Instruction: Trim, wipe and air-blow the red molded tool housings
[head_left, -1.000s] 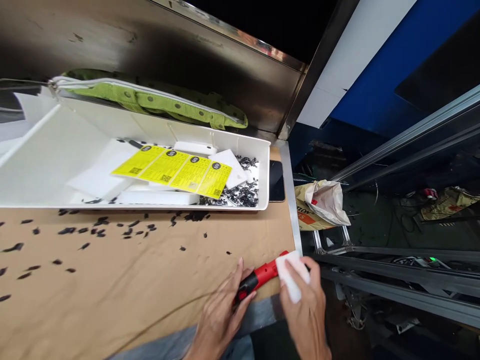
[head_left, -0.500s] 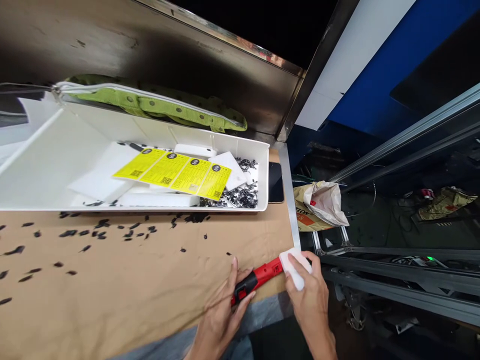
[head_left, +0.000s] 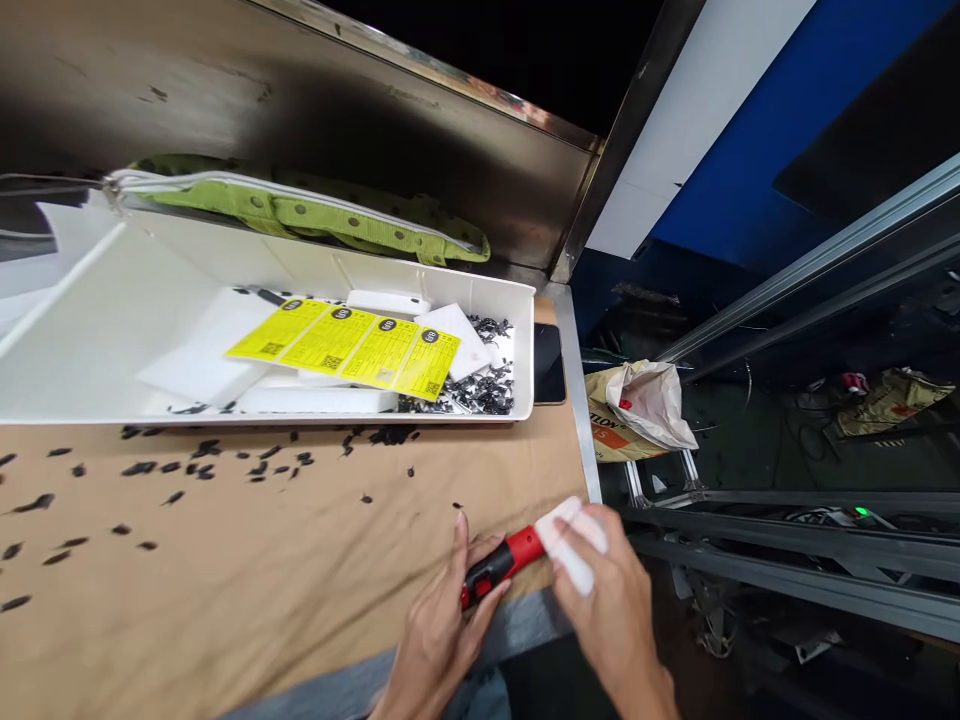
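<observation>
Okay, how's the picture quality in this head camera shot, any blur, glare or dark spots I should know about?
Head view: the right hand and the white piece it holds are motion-blurred; the left hand on the red tool is sharper. The white tray is nearly overexposed, the metal back panel falls into shadow, and straight edges bow from wide-angle distortion.

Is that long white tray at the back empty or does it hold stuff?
Not empty: the long white plastic tray holds yellow printed labels, white blocks and small black scraps.
</observation>
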